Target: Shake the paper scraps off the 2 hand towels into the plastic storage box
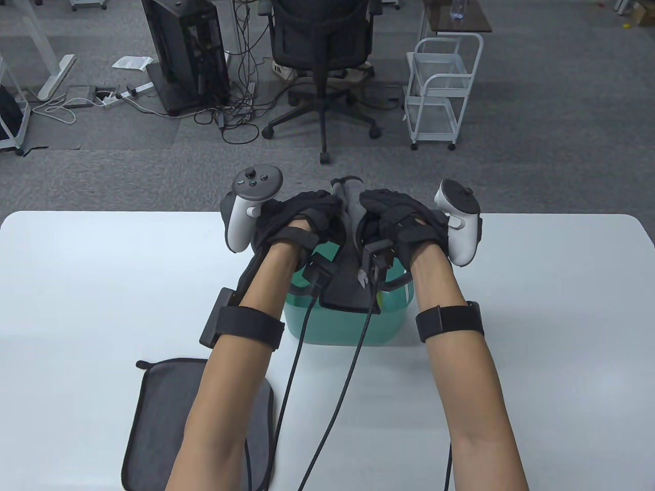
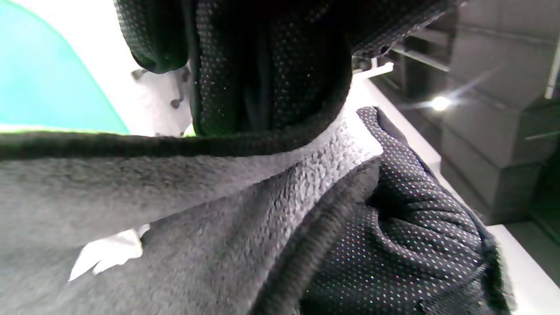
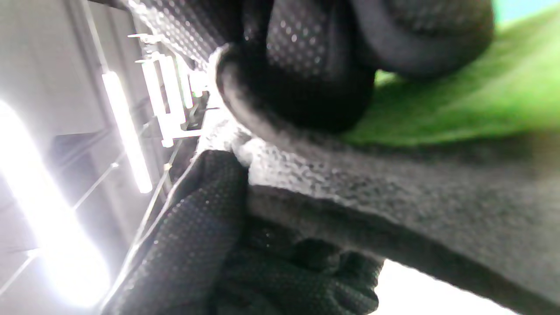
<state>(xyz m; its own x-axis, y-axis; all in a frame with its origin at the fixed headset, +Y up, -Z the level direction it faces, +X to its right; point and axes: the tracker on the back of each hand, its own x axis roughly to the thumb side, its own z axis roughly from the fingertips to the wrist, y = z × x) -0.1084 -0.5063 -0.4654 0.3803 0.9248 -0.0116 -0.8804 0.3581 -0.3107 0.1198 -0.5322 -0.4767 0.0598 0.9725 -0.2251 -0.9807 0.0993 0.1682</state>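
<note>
Unmarked grey towel (image 1: 349, 204) in both hands, above unlabelled green box (image 1: 344, 319)

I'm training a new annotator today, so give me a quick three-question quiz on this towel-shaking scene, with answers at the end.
1. True or false: both hands grip the same grey towel above the green plastic box.
2. Multiple choice: where is the second towel? A) inside the box B) flat on the table near the left forearm C) on the office chair
3. Fill in: in the left wrist view, a white ___ shows by the held towel.

Key:
1. True: the left hand and right hand each hold its upper edge.
2. B
3. paper scrap
</note>
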